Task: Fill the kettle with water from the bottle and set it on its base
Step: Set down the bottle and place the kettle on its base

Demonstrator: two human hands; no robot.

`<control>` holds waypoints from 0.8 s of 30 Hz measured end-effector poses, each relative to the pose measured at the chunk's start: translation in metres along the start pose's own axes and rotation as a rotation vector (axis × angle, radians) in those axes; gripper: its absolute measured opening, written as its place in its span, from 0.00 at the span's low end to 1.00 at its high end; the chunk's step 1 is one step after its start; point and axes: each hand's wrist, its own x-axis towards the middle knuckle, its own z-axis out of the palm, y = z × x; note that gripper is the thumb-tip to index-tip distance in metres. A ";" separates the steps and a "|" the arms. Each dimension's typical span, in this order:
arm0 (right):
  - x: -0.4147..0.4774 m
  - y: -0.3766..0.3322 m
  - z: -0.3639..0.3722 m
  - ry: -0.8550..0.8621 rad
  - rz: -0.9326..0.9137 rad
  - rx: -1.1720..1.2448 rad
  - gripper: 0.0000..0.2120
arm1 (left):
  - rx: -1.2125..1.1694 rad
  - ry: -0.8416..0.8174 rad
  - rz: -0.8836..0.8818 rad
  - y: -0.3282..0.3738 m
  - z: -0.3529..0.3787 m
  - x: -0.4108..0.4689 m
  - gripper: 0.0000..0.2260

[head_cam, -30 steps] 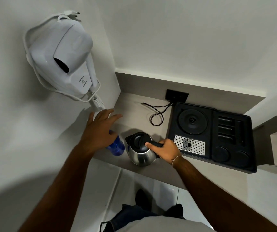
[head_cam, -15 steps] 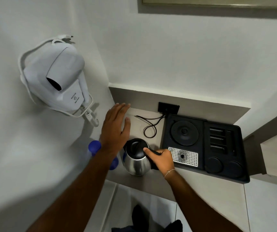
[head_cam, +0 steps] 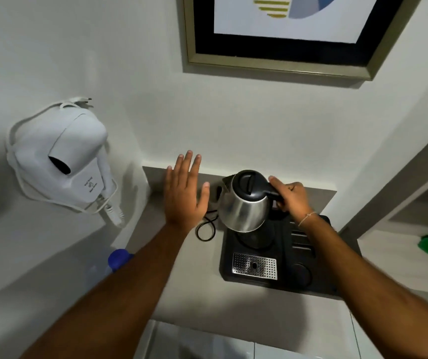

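Kettle [head_cam: 244,203] lifted over base [head_cam: 255,238], right hand [head_cam: 292,196] gripping handle

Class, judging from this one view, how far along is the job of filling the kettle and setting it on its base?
Done, apparently: the blue-capped water bottle stands aside, capped, and the steel kettle with the black lid is shut; its water level is hidden. In hand: the right hand holds the kettle's handle, tilted above the round base in the black tray. The left hand hovers open. Left: seating it.
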 end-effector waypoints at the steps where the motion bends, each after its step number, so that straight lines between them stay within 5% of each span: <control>1: 0.007 -0.001 -0.010 0.006 0.011 -0.003 0.35 | 0.020 -0.022 0.010 0.003 0.006 0.000 0.31; 18: 0.064 0.110 -0.045 0.020 0.196 -0.102 0.31 | 0.103 -0.295 0.077 0.004 0.123 -0.041 0.32; 24: 0.072 0.112 -0.037 -0.104 0.175 -0.138 0.32 | 0.075 -0.300 0.048 0.006 0.134 -0.048 0.33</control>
